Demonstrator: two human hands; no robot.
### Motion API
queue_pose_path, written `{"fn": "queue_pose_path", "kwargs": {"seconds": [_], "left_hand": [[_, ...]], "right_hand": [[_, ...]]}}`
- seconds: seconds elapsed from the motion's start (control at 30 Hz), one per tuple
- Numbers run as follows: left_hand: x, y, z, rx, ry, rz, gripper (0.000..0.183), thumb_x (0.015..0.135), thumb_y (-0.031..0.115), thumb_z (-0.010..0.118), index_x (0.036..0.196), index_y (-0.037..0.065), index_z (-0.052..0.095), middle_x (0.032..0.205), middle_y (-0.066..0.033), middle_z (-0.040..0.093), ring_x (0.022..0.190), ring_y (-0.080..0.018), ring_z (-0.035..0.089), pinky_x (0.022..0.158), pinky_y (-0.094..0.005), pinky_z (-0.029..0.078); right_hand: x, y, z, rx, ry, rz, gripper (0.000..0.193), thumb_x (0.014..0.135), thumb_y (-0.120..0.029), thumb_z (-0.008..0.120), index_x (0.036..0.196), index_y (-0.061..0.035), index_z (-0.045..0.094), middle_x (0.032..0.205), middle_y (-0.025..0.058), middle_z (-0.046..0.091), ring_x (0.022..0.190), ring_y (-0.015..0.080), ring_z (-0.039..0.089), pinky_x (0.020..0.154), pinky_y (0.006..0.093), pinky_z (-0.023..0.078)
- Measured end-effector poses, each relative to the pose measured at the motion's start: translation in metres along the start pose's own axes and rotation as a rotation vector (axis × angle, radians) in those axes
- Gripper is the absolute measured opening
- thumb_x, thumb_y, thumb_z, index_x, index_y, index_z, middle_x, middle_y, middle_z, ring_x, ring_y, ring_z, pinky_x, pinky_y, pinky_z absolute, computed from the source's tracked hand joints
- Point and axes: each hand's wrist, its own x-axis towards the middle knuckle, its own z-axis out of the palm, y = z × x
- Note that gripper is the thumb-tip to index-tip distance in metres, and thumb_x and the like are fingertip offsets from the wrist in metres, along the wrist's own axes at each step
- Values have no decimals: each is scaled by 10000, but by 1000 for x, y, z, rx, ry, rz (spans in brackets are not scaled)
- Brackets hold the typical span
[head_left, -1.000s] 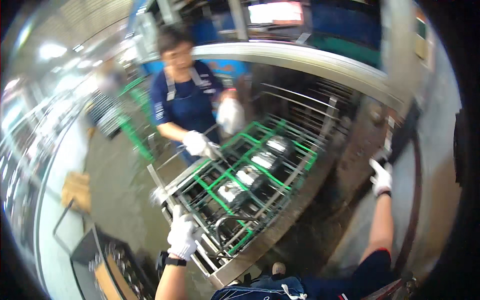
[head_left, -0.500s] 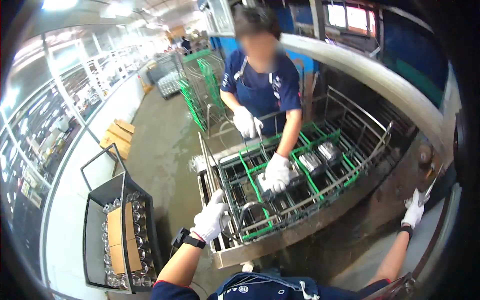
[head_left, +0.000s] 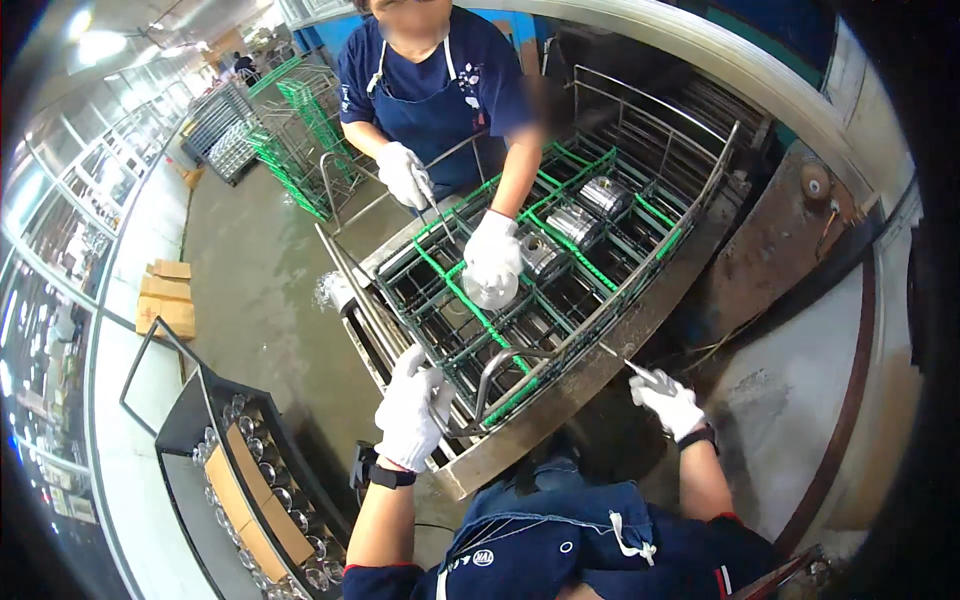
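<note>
My left hand (head_left: 408, 412), in a white knit glove, is closed at the near left corner of the green-and-dark wire rack (head_left: 470, 312), seemingly round its end bar; some fingers are hidden. The rack lies on a metal roller bed (head_left: 372, 335). In my gloved right hand (head_left: 668, 402) is a thin metal rod (head_left: 622, 357), tip toward the rack's near edge. Across from me, a co-worker's gloved hand (head_left: 492, 255) holds a clear round glass piece (head_left: 490, 288) over the rack. Their other hand (head_left: 405, 176) grips a thin metal rod. Shiny glass pieces (head_left: 575, 226) sit in the rack.
A dark metal cart (head_left: 178, 440) at left carries glassware and cardboard sheets (head_left: 255, 485). Behind it lie cardboard boxes (head_left: 167, 298). More green racks (head_left: 300, 140) stand farther back. A pale beam (head_left: 680, 50) curves overhead at right, above a rusty metal part (head_left: 770, 230).
My view has shifted. My right hand has come in from the far right to near the rack's front side. The co-worker's hand has lifted slightly, showing the round glass piece in it.
</note>
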Motion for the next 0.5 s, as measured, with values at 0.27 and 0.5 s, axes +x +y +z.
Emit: {"fn": "queue_pose_path", "kwargs": {"seconds": [0.27,0.5], "left_hand": [[-4,-6,5,-25,104,80,281,727,11,820,942,58,645,1153,-197,660,1077,-363,651,899,-411,546],[-7,-8,9,42,188,44,247,733,13,814,932,76,681,1203,-215,666,1087,-383,668,900,-406,556]], "right_hand": [[80,-123,30,282,-57,293,483,953,-327,646,1399,-164,562,1330,98,585,1145,219,569,910,374,496],[154,-110,48,80,-43,-13,744,910,-445,706,1522,-120,434,731,86,716,487,180,657,513,314,520]]}}
